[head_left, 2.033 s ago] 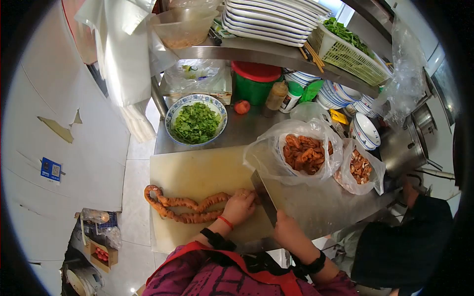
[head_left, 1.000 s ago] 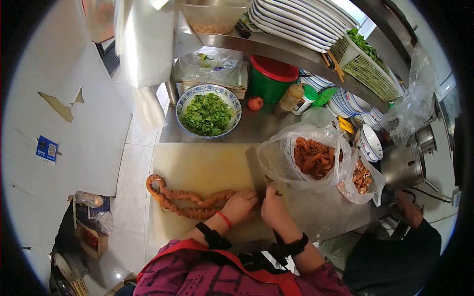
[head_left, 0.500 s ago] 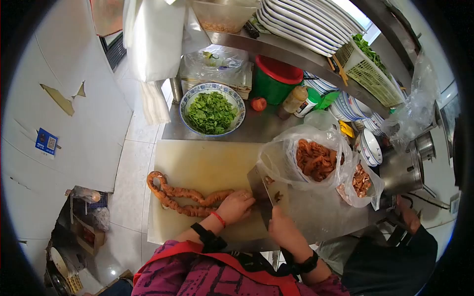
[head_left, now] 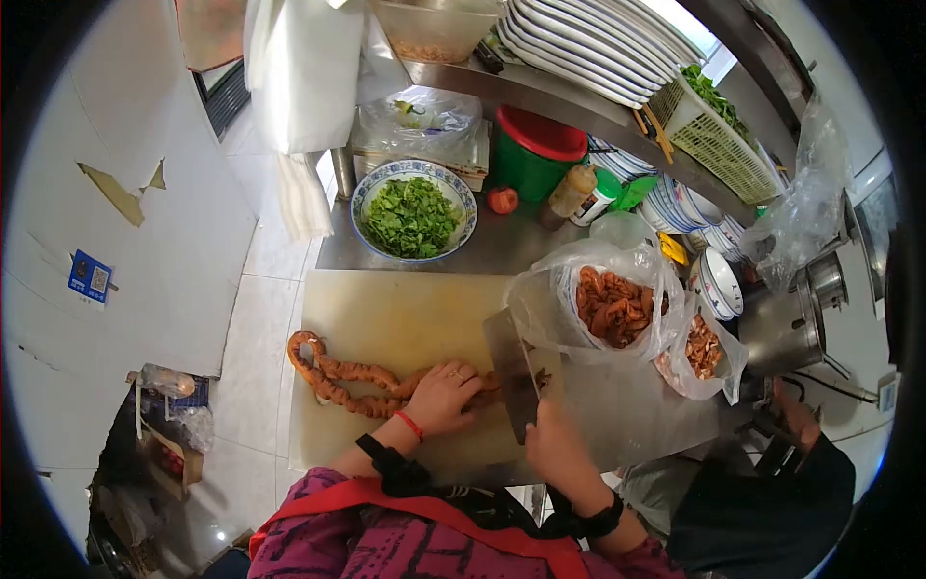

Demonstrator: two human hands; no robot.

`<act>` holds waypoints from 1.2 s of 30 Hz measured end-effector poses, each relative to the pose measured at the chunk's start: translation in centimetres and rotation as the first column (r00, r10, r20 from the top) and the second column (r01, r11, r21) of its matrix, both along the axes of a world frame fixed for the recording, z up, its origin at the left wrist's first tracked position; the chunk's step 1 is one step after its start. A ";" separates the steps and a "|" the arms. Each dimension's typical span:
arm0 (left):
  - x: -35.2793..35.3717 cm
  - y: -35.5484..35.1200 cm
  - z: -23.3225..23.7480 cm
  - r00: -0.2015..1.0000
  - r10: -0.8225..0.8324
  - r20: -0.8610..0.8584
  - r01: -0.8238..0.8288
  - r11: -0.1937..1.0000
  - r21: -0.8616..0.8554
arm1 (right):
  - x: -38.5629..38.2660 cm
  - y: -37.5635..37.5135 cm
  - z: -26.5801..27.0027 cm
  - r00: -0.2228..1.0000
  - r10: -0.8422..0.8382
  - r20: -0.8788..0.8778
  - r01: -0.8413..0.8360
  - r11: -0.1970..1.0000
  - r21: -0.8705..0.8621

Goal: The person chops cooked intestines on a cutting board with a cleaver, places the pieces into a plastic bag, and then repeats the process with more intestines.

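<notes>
A long brown twisted strip of meat (head_left: 357, 374) lies looped across the yellowish cutting board (head_left: 386, 299). My left hand (head_left: 444, 398) presses on its right part, fingers bent round it. From under those fingers the strip's end reaches right to the blade of a broad cleaver (head_left: 514, 372). My right hand (head_left: 559, 449) is closed on the cleaver's handle, slightly blurred. Beyond the board's right side, a plastic-lined bowl holds brown meat pieces (head_left: 617, 307), and a smaller bag holds chopped pieces (head_left: 703, 349).
A patterned bowl of chopped greens (head_left: 413, 217) stands behind the board. Further back are a green bucket (head_left: 531, 164), a tomato (head_left: 502, 201), bottles and stacked bowls. A metal shelf (head_left: 540, 95) overhangs them. Another person's dark sleeve (head_left: 762, 502) is at the lower right.
My left hand has shifted left along the strip, and more of the strip's end shows between it and the blade. The cleaver is still held and has moved slightly.
</notes>
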State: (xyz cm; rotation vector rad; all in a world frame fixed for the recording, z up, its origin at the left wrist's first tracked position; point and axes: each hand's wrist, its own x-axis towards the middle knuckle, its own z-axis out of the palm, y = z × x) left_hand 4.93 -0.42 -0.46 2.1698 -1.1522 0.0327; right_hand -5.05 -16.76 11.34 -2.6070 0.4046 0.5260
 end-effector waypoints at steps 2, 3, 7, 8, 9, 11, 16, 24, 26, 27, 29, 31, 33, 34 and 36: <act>-0.1 -0.1 -0.2 1.000 -0.012 0.006 0.012 0.997 -0.081 | -0.3 0.0 -0.9 1.000 0.022 0.012 -0.023 0.999 0.028; -0.1 -0.2 -0.4 1.000 -0.012 0.002 0.012 0.997 -0.080 | -0.4 0.0 -1.5 0.999 0.044 0.028 -0.045 0.997 0.058; 0.2 -0.5 -1.4 0.997 -0.047 -0.060 0.047 0.999 -0.006 | 0.8 0.3 -3.5 0.996 0.076 0.037 -0.078 0.994 0.071; 0.0 -0.6 -1.6 0.992 -0.060 -0.110 0.064 0.997 0.035 | 2.0 0.9 -4.2 0.996 0.045 0.083 -0.052 0.995 0.082; -0.1 -0.7 -1.9 0.992 -0.058 -0.115 0.062 0.997 0.034 | 3.1 1.3 -4.9 0.991 0.018 0.131 -0.030 0.995 0.091; -0.2 -1.0 -2.3 0.993 -0.063 -0.104 0.065 0.998 0.018 | 4.9 1.4 -6.3 0.980 0.000 0.198 -0.017 0.996 0.083; -0.4 -0.2 -0.8 0.998 0.047 0.037 -0.045 0.998 -0.036 | 4.1 0.2 -6.0 0.889 -0.048 0.456 0.023 0.998 0.061; -0.4 0.9 -1.3 0.996 -0.023 -0.082 0.028 0.998 0.050 | -0.2 1.9 -2.0 0.998 0.064 0.020 -0.064 0.998 0.021; -0.2 0.6 -1.9 0.995 -0.058 -0.085 0.059 0.998 0.009 | 0.5 1.6 -3.9 0.996 0.068 0.058 -0.071 0.996 0.051; -0.2 0.5 -2.0 0.994 -0.061 -0.089 0.062 0.998 0.009 | 0.8 1.6 -4.9 0.993 0.071 0.096 -0.079 0.994 0.081; -0.4 0.2 -2.0 0.986 -0.031 -0.162 0.040 0.998 0.054 | 3.1 2.7 -6.2 0.986 0.041 0.163 -0.051 0.997 0.054; -0.5 0.0 -2.1 0.990 -0.023 -0.139 0.029 0.999 0.037 | 4.3 3.0 -6.6 0.968 0.020 0.249 -0.028 0.999 0.026; -0.5 0.4 -1.9 0.995 -0.018 -0.099 0.020 1.000 0.020 | 4.9 2.9 -6.6 0.936 -0.067 0.345 0.039 0.996 0.086; -0.7 0.8 -0.9 0.999 0.028 -0.033 -0.028 1.000 -0.006 | 4.7 2.8 -6.2 0.934 -0.054 0.354 0.027 0.996 0.081; -0.6 1.8 0.0 0.997 0.076 0.022 -0.075 0.997 -0.024 | 2.8 2.8 -5.1 0.895 -0.035 0.446 0.026 0.999 0.027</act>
